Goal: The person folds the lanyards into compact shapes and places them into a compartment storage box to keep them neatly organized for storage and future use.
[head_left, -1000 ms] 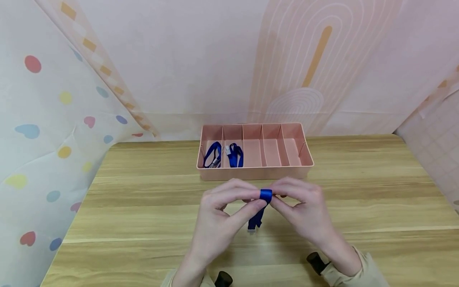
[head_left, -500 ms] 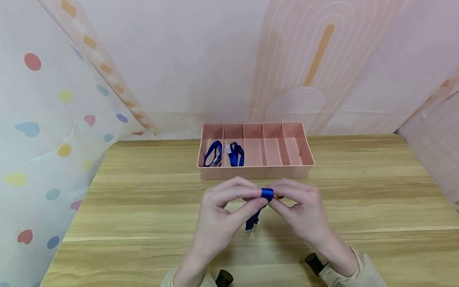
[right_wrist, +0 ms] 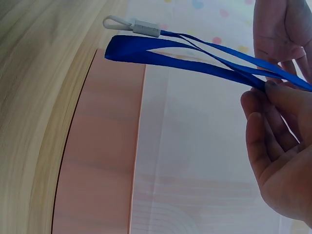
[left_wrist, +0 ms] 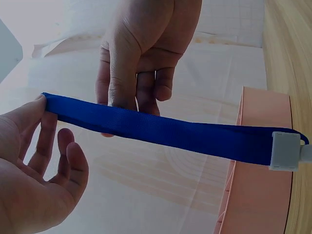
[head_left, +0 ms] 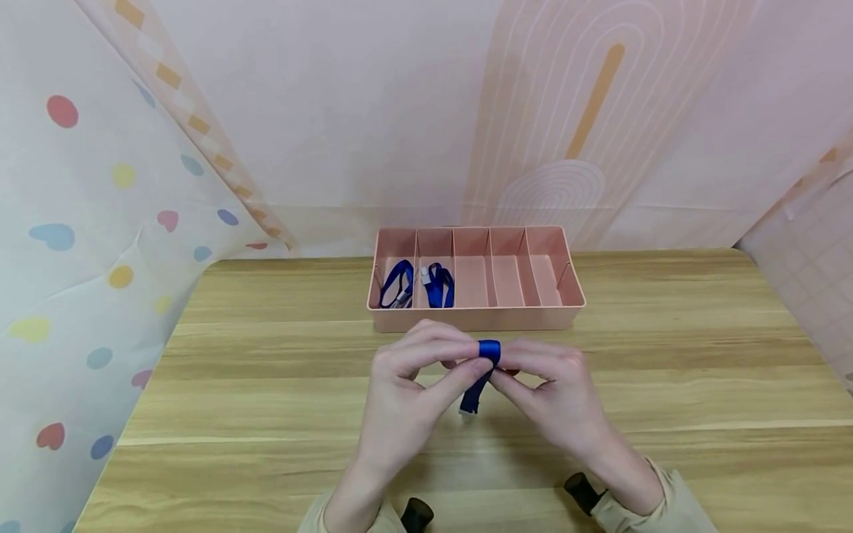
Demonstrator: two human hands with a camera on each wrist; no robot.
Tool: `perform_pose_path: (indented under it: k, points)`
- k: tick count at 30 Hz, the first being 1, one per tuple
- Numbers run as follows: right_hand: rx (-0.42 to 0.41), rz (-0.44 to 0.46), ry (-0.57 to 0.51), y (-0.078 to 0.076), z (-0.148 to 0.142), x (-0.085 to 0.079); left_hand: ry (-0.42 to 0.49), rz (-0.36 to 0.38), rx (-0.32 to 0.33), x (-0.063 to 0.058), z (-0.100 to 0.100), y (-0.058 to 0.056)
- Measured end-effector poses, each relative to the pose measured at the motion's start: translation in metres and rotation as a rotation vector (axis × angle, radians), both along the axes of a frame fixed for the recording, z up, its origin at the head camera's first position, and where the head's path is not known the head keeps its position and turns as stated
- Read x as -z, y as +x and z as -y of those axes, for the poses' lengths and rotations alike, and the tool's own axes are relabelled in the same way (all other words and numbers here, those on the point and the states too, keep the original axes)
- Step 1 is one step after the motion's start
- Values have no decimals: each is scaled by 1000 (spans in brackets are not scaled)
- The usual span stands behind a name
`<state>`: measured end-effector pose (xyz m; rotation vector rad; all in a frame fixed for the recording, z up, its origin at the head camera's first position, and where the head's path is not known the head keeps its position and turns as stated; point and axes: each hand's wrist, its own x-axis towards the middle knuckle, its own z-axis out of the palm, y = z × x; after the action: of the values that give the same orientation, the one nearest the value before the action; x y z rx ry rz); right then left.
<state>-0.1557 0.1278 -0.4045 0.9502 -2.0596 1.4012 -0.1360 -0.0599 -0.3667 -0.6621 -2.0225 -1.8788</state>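
A folded blue lanyard [head_left: 489, 350] is held in the air between both hands, in front of the pink divided box. My left hand [head_left: 416, 392] pinches its upper fold between thumb and fingers. From the other side my right hand [head_left: 556, 392] pinches the same band, the fingertips of both hands close together. The doubled strap [left_wrist: 146, 127] hangs down from the fingers, with a white plastic fitting [left_wrist: 285, 151] at its low end in the left wrist view. In the right wrist view, a pale clip with a loop [right_wrist: 146, 28] hangs beside the strap's bottom fold.
The pink box [head_left: 473, 318] stands at the table's back, split into several compartments. One coiled blue lanyard [head_left: 397, 283] lies in its leftmost compartment, another lanyard [head_left: 440, 284] in the one beside it. Patterned cloth [head_left: 333, 133] hangs behind the wooden table [head_left: 233, 414].
Both hands have risen slightly and shifted a little left with the lanyard, whose hanging end has risen too. Their pinch on it looks much the same.
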Motion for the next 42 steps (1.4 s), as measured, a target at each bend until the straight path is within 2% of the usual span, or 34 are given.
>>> perform_pose_path:
  k: [8, 23, 28, 42]
  points:
    - [-19, 54, 40, 2, 1, -1, 99, 55, 41, 1, 0, -1]
    - [-44, 160, 76, 6, 3, -4, 168, 115, -39, 1, -1, -2]
    - [-68, 167, 59, 7, 5, -4, 177, 115, -55, 1, -1, -3]
    - [-71, 187, 43, 9, 8, -2, 185, 112, -81, 2, -2, -4]
